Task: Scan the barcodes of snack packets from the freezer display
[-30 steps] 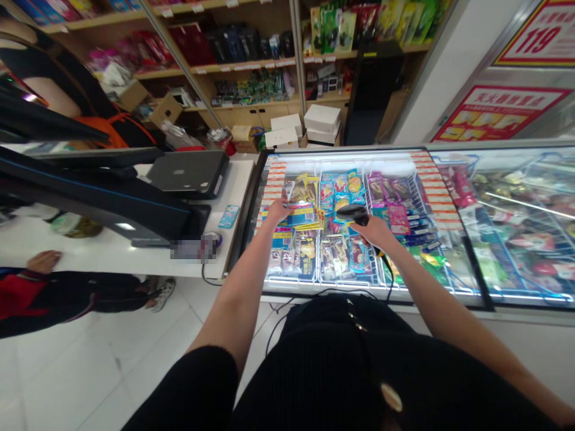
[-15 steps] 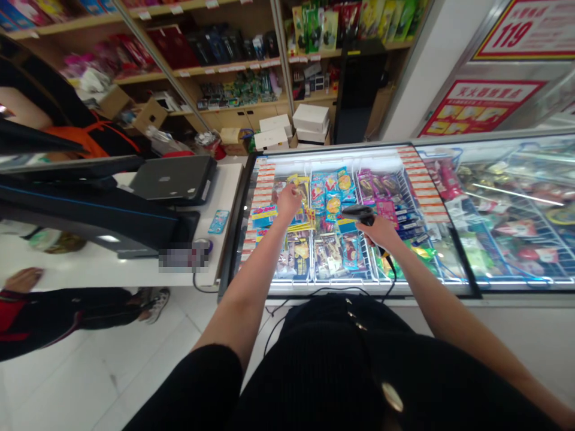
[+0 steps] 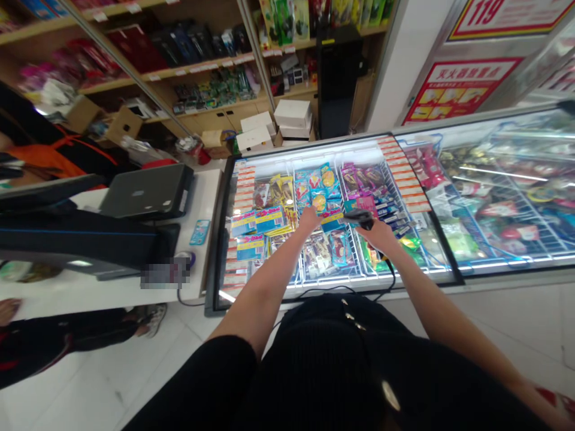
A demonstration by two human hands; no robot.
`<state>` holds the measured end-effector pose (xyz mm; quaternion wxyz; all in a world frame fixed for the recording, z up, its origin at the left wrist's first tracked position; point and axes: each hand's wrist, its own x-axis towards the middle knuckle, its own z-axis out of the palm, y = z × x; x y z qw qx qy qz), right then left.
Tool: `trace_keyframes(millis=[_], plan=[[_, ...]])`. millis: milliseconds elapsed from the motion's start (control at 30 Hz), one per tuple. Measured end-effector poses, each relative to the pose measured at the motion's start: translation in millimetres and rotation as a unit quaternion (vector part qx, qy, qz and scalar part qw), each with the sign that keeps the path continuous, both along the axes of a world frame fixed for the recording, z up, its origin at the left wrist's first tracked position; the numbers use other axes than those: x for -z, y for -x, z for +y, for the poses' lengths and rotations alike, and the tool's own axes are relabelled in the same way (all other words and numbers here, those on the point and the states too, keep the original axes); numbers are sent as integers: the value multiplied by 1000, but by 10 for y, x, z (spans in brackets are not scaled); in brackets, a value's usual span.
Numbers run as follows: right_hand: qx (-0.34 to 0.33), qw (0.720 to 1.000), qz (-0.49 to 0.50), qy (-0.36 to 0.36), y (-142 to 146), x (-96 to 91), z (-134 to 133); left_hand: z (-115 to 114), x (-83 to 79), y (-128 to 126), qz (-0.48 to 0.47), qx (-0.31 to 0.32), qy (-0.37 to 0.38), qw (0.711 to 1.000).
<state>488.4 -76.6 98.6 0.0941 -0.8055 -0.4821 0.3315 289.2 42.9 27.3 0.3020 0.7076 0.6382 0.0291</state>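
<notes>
My right hand [image 3: 378, 233] is closed around a black handheld barcode scanner [image 3: 358, 215], whose head points left over the freezer. A dark cable runs down from it. My left hand [image 3: 309, 219] is at the left edge of a blue-and-yellow packet [image 3: 332, 220] with a barcode. Its fingers are mostly hidden, so I cannot tell whether they grip the packet. More packets of the same kind [image 3: 270, 220] lie to the left on the freezer's glass. Under the glass, baskets hold blue ice cream packs [image 3: 318, 179], purple packs [image 3: 363, 178] and yellow packs [image 3: 282, 188].
A counter [image 3: 202, 197] on the left carries a black laptop-like device [image 3: 144, 191], a monitor [image 3: 81, 236] and a blue card [image 3: 199, 232]. A second freezer [image 3: 507, 203] adjoins on the right. White boxes [image 3: 291, 114] and shelves stand behind. Other people are at the left.
My left hand has moved right, from above the yellow packs to the blue-and-yellow packet beside the scanner. The scanner stays in my right hand. The view has shifted slightly right.
</notes>
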Motion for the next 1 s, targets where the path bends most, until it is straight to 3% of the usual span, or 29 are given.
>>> trace_keyframes(millis=[200, 467, 700, 867, 1000], plan=[[-7, 1000, -8, 13, -93, 47, 3, -96, 238, -127, 65, 23, 25, 997], [-13, 1000, 1, 4, -160, 143, 19, -170, 227, -272, 67, 2, 25, 997], [-13, 1000, 3, 4, -163, 161, 6, -62, 240, -167, -61, -58, 76, 994], [-11, 1000, 4, 8, -150, 147, -31, -41, 96, -65, -195, -131, 128, 964], [-7, 1000, 6, 5, -129, 112, -55, -61, -23, -40, -238, -170, 145, 945]])
